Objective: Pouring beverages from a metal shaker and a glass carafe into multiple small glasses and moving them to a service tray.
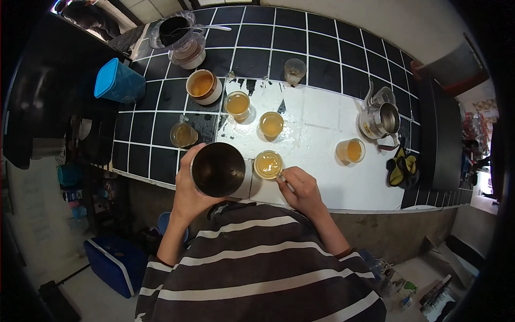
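My left hand (192, 197) is wrapped around a wide metal cup (218, 169) with a dark inside, near the counter's front edge. Just right of it, my right hand (299, 187) pinches the handle of a glass mug (268, 164) holding amber liquid. Behind the mug stand a glass of amber liquid (271, 125) and another such glass (238, 105). A further filled glass (351, 151) is to the right. Left of the cup, a small glass pitcher (184, 134) holds brownish liquid. A brown-and-white ceramic pot (204, 87) with amber liquid sits behind that.
The wet white board (314, 173) lies on a black tiled counter (325, 38). A metal kettle (379, 120) and a black-and-yellow cloth item (402, 169) are at right, a clear glass (295, 71) at the back. Stacked glassware (187, 52) and a blue plastic container (120, 82) stand left.
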Available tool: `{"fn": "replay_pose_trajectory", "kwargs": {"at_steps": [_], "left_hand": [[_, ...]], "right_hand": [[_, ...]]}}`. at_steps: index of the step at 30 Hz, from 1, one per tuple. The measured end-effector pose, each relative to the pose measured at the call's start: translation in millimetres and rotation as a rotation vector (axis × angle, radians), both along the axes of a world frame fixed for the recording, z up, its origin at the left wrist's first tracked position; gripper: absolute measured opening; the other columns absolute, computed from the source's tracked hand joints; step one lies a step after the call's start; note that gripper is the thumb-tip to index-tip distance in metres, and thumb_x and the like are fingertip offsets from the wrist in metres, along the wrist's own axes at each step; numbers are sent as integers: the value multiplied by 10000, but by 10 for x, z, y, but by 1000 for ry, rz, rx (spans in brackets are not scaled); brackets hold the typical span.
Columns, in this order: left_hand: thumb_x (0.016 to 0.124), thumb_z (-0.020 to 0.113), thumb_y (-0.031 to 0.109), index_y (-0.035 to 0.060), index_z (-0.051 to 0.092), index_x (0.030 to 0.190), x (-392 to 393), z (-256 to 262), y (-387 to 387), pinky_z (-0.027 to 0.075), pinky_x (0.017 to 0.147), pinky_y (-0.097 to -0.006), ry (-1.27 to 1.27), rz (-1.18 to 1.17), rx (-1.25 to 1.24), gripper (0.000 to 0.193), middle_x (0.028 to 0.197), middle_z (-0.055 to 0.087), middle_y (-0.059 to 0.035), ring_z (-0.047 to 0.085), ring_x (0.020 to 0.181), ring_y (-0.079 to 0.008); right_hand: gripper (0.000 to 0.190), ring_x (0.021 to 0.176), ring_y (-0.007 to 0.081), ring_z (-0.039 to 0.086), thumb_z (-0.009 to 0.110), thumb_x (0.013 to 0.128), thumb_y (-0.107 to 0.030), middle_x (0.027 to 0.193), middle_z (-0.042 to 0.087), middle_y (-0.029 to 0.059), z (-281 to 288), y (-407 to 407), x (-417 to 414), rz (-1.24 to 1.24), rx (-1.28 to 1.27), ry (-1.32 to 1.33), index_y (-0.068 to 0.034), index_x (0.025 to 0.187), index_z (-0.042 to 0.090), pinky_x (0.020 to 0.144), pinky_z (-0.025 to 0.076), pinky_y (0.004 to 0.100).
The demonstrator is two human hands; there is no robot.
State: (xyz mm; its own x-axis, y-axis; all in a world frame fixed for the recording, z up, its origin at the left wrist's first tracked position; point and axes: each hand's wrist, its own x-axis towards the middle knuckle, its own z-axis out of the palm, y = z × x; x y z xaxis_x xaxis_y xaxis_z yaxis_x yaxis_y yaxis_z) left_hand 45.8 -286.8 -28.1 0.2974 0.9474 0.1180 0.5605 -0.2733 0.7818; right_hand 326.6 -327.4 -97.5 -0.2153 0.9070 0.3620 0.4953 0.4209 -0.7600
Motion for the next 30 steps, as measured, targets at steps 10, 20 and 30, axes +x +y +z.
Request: {"fn": "replay_pose_trajectory", "kwargs": {"at_steps": [10, 20, 30], "left_hand": [[635, 996, 287, 57, 214, 1479, -114, -705, 96, 443, 1099, -451, -366, 62, 230, 1173, 1395, 537, -216, 567, 1272, -322], [609, 994, 210, 72, 331, 1454, -63, -794, 118, 456, 1103, -428, -506, 100, 87, 1083, 1404, 546, -143, 575, 1252, -272], [677, 917, 201, 46, 480, 1461, -147, -784, 68, 414, 1126, -382, -370, 88, 80, 911, 1424, 543, -97, 533, 1314, -253]], "right_hand": [[123, 697, 306, 647, 703, 874, 28, 829, 646, 154, 121, 61, 199, -239, -66, -27, 36, 985, 649, 622, 522, 396], [183, 712, 294, 648, 725, 891, -28, 868, 656, 157, 138, 51, 203, -327, -116, -42, 33, 1050, 658, 621, 512, 390], [329, 758, 239, 621, 769, 880, -90, 917, 635, 126, 919, 427, 380, -432, 75, -181, 1, 1169, 639, 635, 509, 333]]}}
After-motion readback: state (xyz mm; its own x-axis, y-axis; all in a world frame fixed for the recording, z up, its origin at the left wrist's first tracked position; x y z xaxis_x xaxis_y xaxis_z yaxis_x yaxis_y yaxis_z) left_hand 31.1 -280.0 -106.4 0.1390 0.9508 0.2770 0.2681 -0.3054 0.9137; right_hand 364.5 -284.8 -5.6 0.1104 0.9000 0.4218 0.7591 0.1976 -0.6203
